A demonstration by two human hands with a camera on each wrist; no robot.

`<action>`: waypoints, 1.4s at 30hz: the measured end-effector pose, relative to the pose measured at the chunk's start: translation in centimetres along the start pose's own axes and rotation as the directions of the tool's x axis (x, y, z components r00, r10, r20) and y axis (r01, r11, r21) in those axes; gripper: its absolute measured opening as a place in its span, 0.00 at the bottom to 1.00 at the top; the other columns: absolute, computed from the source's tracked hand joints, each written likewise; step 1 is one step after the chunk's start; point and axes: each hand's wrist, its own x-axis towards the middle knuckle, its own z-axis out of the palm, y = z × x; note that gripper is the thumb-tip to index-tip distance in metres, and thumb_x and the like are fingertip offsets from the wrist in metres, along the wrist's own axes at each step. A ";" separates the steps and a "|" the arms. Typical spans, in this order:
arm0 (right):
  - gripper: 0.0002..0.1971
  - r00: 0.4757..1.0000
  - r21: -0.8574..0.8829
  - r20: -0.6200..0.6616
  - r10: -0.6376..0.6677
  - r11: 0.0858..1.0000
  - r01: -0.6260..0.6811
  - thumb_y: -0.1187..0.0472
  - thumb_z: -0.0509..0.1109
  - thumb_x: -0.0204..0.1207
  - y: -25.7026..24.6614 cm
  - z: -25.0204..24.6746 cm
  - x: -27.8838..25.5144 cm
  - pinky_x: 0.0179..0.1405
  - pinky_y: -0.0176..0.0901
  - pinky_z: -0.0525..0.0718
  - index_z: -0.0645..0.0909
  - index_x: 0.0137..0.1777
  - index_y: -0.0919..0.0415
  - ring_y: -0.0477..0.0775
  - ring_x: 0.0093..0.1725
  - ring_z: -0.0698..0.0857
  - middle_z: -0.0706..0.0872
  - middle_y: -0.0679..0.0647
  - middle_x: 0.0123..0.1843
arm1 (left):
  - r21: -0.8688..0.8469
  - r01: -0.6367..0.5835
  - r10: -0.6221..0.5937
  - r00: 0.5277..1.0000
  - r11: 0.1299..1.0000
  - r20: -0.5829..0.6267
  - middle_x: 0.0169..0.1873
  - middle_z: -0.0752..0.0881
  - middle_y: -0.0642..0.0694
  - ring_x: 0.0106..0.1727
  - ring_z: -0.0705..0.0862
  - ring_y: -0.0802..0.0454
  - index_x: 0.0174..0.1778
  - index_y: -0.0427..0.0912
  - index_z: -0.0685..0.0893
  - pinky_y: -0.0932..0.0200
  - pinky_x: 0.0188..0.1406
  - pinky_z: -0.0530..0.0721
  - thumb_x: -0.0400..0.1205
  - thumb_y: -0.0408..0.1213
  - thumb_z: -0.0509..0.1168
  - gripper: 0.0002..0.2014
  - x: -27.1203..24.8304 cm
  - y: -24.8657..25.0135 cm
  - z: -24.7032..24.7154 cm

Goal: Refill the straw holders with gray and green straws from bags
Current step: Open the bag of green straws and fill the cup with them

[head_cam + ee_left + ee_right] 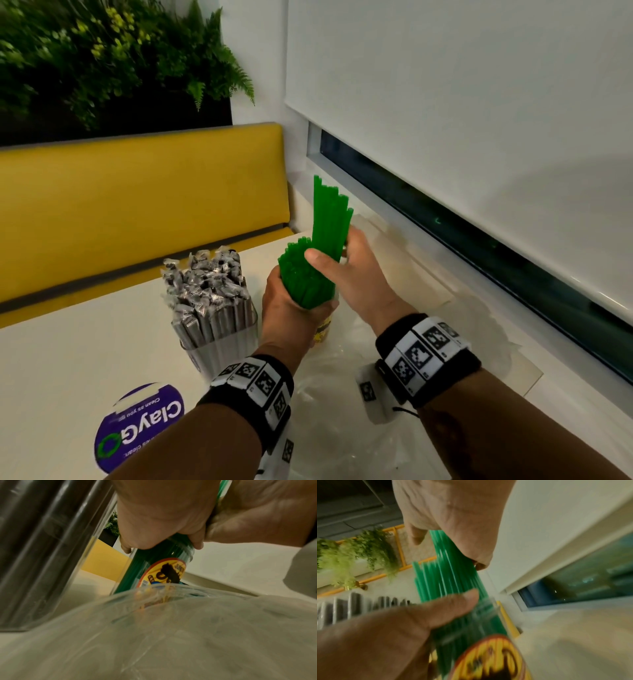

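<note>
My left hand [291,305] grips the top of a clear package [154,563] with a yellow label [323,330], standing upright on the white table and packed with green straws [299,274]. My right hand [334,255] pinches a bunch of these green straws [330,219] between thumb and fingers and holds it higher than the others. In the right wrist view the thumb [447,607] presses on the straws [447,577] above the label [496,655]. To the left stands a clear holder [222,339] crammed with wrapped gray straws [205,281].
Crumpled clear plastic [339,394] lies on the table [68,359] under my wrists. A purple round sticker [137,425] is near the front left. A yellow bench [137,205] runs behind the table, and a window sill [513,325] on the right.
</note>
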 end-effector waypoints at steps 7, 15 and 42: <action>0.36 0.864 -0.448 -0.006 -0.504 0.773 0.449 0.43 0.61 0.82 -6.7 -3.6 2.7 0.83 0.63 0.54 0.52 0.86 0.50 0.54 0.86 0.49 0.53 0.52 0.87 | 0.040 -0.019 0.019 1.000 0.999 -0.013 0.63 0.80 0.55 0.66 0.80 0.53 0.71 0.59 0.69 0.42 0.68 0.82 0.54 0.48 0.83 0.49 0.0 -0.2 0.4; 0.26 0.927 -0.610 0.349 -0.139 0.717 0.337 0.48 0.48 0.89 -3.2 -0.8 3.8 0.80 0.45 0.54 0.55 0.85 0.53 0.50 0.84 0.59 0.62 0.51 0.85 | 0.092 -0.007 0.008 1.000 0.996 0.000 0.67 0.77 0.53 0.70 0.77 0.49 0.76 0.59 0.64 0.42 0.69 0.81 0.52 0.52 0.83 0.55 0.0 -0.5 0.2; 0.38 0.885 -0.647 0.421 0.197 0.749 0.142 0.32 0.40 0.82 -1.8 0.7 2.0 0.82 0.67 0.49 0.44 0.86 0.54 0.54 0.86 0.41 0.44 0.51 0.88 | 0.360 -0.088 0.069 0.995 0.929 0.065 0.64 0.79 0.59 0.68 0.81 0.53 0.74 0.59 0.65 0.52 0.67 0.81 0.54 0.54 0.83 0.52 1.0 0.4 0.2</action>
